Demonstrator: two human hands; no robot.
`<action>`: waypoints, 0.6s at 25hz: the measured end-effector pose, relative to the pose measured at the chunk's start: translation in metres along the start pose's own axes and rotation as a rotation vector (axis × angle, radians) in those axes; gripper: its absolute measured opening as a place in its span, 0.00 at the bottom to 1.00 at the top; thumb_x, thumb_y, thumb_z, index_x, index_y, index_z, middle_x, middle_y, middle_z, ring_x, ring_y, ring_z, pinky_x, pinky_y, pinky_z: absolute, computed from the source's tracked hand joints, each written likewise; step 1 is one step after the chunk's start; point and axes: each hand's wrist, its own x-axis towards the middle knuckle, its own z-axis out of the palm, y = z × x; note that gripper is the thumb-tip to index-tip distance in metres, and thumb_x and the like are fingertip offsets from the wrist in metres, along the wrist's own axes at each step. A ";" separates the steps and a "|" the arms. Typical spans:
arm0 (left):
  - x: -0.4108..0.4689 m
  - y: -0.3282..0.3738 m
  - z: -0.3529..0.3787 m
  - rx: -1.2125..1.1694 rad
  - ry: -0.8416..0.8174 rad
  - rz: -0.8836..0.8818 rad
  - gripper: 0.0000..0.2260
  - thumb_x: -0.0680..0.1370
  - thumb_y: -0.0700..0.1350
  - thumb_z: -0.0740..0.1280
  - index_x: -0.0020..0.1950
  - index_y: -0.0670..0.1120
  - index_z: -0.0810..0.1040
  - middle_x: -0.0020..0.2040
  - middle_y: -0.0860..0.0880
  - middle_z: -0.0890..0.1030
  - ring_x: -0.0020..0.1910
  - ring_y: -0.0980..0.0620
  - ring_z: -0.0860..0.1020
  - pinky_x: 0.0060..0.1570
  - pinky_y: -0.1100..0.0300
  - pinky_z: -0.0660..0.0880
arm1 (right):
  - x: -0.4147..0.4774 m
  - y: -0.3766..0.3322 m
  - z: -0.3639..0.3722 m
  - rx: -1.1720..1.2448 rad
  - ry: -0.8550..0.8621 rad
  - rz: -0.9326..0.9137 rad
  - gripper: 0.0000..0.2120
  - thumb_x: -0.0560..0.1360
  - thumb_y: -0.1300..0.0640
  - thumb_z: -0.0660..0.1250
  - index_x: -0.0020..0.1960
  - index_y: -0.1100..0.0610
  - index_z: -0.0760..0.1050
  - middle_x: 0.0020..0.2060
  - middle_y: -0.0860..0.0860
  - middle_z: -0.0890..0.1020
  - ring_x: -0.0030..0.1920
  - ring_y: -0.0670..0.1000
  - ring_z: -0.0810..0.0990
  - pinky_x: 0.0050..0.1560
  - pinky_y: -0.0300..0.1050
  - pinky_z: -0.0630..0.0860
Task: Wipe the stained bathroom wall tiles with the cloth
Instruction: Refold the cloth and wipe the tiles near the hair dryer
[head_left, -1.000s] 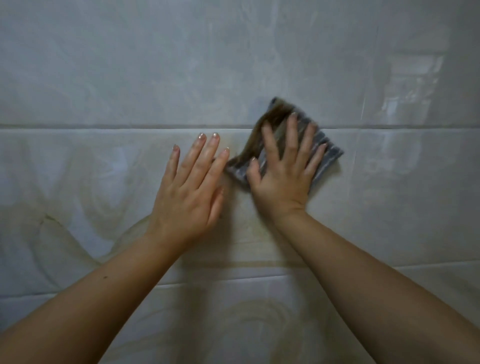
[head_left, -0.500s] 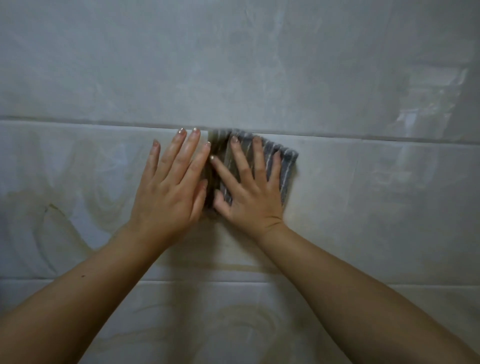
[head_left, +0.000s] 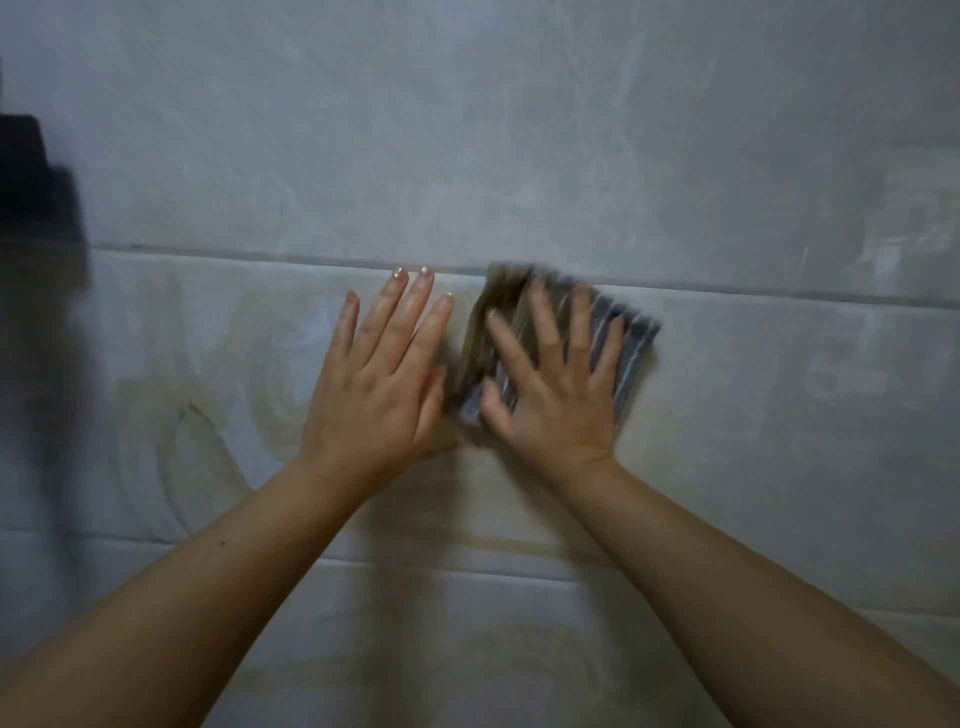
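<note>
A folded grey striped cloth (head_left: 631, 348), soiled brown along its left edge, lies flat against the pale wall tiles (head_left: 519, 156) just below a horizontal grout line. My right hand (head_left: 556, 384) presses on it with fingers spread, blurred by motion. My left hand (head_left: 379, 384) rests flat on the tile right beside the cloth, fingers together, holding nothing. Yellowish-brown smears (head_left: 208, 436) curve across the tile to the left and below my hands.
A dark blurred object (head_left: 36, 197) sits at the far left edge, with its shadow running down the wall. A second grout line (head_left: 519, 566) crosses under my forearms. A faint reflection (head_left: 893, 249) shows on the tiles at the right.
My right hand slid the cloth left toward my left hand, then back a little to the right. The view shifted, bringing the dark object into sight at the left.
</note>
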 end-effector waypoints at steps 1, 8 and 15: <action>-0.003 -0.005 0.001 -0.008 -0.001 0.006 0.25 0.80 0.45 0.58 0.77 0.41 0.63 0.78 0.41 0.62 0.78 0.42 0.58 0.75 0.39 0.55 | -0.018 -0.006 0.003 -0.003 -0.015 -0.088 0.29 0.73 0.43 0.63 0.73 0.46 0.68 0.75 0.55 0.63 0.76 0.63 0.56 0.73 0.69 0.47; -0.024 -0.072 -0.004 -0.011 -0.063 0.044 0.26 0.80 0.46 0.57 0.78 0.41 0.62 0.78 0.41 0.61 0.78 0.42 0.57 0.75 0.39 0.54 | 0.033 -0.040 0.010 -0.071 0.045 0.196 0.28 0.74 0.43 0.60 0.74 0.46 0.66 0.76 0.57 0.62 0.76 0.66 0.55 0.73 0.71 0.46; -0.044 -0.114 -0.006 -0.044 -0.055 0.054 0.26 0.81 0.47 0.56 0.78 0.41 0.61 0.78 0.40 0.61 0.78 0.42 0.57 0.75 0.40 0.54 | -0.010 -0.085 0.017 -0.056 -0.032 -0.149 0.29 0.72 0.43 0.64 0.72 0.46 0.68 0.75 0.54 0.61 0.75 0.64 0.57 0.73 0.70 0.51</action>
